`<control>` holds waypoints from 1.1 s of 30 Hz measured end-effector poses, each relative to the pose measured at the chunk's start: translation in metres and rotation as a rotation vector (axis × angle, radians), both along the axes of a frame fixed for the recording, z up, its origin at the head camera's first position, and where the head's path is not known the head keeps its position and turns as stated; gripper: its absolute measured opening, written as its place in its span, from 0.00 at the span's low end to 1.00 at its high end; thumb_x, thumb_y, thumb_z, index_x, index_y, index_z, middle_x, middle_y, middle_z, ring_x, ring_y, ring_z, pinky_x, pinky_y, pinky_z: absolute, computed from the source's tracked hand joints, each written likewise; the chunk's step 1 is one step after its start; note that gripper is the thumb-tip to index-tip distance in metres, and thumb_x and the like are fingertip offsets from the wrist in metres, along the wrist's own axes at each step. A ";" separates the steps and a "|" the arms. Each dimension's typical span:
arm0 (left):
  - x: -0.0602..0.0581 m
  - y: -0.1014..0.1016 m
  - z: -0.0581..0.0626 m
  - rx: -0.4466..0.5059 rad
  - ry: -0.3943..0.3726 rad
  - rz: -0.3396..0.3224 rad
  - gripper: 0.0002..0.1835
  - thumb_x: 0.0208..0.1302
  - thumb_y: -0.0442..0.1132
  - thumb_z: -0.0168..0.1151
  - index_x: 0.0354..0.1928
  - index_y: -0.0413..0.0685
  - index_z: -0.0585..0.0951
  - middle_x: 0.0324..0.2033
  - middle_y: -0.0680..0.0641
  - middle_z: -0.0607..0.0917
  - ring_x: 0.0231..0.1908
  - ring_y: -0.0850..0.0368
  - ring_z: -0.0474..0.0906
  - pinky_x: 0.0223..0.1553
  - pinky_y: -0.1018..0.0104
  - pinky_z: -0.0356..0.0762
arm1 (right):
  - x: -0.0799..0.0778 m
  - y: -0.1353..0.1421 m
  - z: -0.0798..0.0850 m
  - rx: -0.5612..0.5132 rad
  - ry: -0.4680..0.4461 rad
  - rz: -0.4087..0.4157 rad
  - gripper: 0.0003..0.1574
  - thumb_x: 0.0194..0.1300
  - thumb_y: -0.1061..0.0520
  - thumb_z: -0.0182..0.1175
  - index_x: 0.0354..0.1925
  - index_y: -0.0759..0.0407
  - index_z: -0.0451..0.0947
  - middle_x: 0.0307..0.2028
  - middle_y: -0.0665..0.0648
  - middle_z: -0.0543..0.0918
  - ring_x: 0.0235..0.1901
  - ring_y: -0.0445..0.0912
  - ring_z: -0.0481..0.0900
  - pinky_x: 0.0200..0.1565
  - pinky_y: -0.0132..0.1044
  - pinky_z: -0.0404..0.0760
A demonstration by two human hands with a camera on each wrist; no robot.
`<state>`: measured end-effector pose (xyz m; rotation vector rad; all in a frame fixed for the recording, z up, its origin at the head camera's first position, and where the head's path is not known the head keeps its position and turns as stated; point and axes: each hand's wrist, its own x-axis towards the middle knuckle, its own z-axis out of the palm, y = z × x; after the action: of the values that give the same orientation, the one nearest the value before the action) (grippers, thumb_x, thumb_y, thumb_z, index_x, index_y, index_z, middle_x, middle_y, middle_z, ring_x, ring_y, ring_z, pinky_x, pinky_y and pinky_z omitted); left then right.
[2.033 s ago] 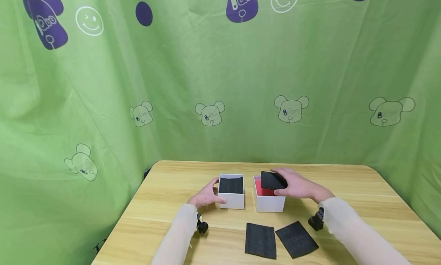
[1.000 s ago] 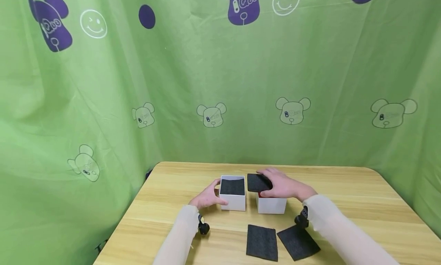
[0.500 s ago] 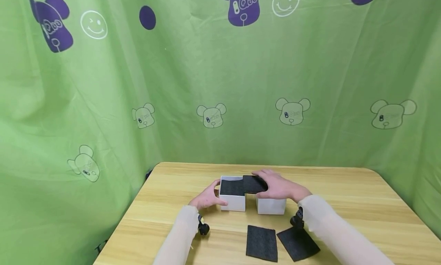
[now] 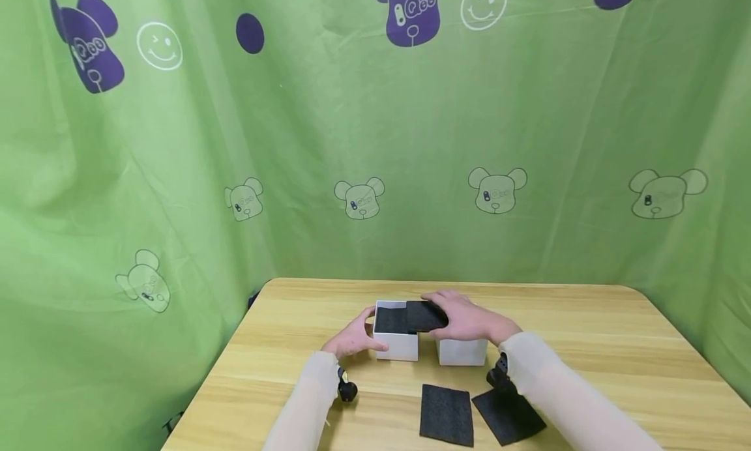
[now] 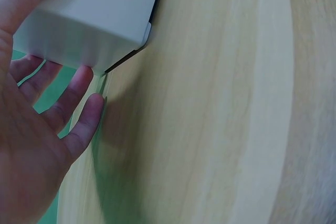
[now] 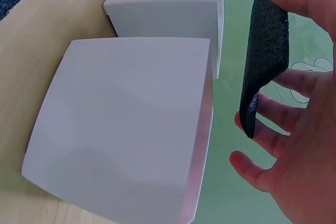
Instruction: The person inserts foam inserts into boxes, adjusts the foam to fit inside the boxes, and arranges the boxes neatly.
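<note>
My left hand [image 4: 353, 334] holds the left white box [image 4: 397, 348] by its side, thumb at the front and fingers toward the back. In the left wrist view, the fingertips [image 5: 84, 80] lie along the wall of that box [image 5: 100, 9]. A black felt-like square [image 4: 390, 319] lies inside it. Between thumb and fingers, my right hand [image 4: 472, 317] grips another black square [image 4: 422, 315], which overlaps the right part of the left box's opening. The right wrist view shows this square [image 6: 265, 38] edge-on and slightly bent, above the boxes.
The second white box [image 4: 462, 353], red inside, stands to the right, partly hidden by my right hand. Two more black squares [image 4: 446, 414] lie on the wooden table [image 4: 598, 347] in front. A green curtain [image 4: 411, 242] hangs behind.
My right hand has carried its black square leftward, from over the right box to over the left box's opening. The left hand keeps its hold on the left box.
</note>
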<state>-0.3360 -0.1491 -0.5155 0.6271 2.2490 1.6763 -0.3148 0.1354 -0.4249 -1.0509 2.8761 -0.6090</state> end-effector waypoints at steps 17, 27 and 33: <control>-0.003 0.000 -0.006 0.006 -0.013 0.016 0.52 0.46 0.28 0.72 0.71 0.45 0.53 0.64 0.42 0.64 0.50 0.50 0.75 0.47 0.62 0.77 | 0.002 -0.009 -0.002 0.011 -0.020 -0.024 0.49 0.54 0.39 0.65 0.69 0.55 0.60 0.64 0.61 0.65 0.62 0.60 0.63 0.59 0.60 0.63; -0.003 0.001 -0.007 0.012 -0.009 0.014 0.51 0.46 0.27 0.72 0.71 0.44 0.54 0.62 0.42 0.66 0.49 0.50 0.75 0.46 0.62 0.77 | 0.003 -0.010 -0.006 0.021 -0.018 -0.040 0.48 0.54 0.40 0.65 0.68 0.52 0.61 0.63 0.60 0.66 0.62 0.59 0.63 0.56 0.62 0.64; -0.004 0.001 -0.008 0.028 -0.014 0.005 0.51 0.46 0.26 0.72 0.71 0.44 0.54 0.63 0.42 0.65 0.51 0.50 0.75 0.47 0.61 0.77 | 0.003 -0.011 -0.008 0.044 -0.014 -0.047 0.49 0.53 0.37 0.64 0.68 0.52 0.62 0.63 0.59 0.66 0.62 0.58 0.63 0.54 0.63 0.65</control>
<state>-0.3396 -0.1481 -0.5231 0.6147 2.2227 1.7119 -0.3122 0.1245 -0.4327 -0.9720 2.8959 -0.5505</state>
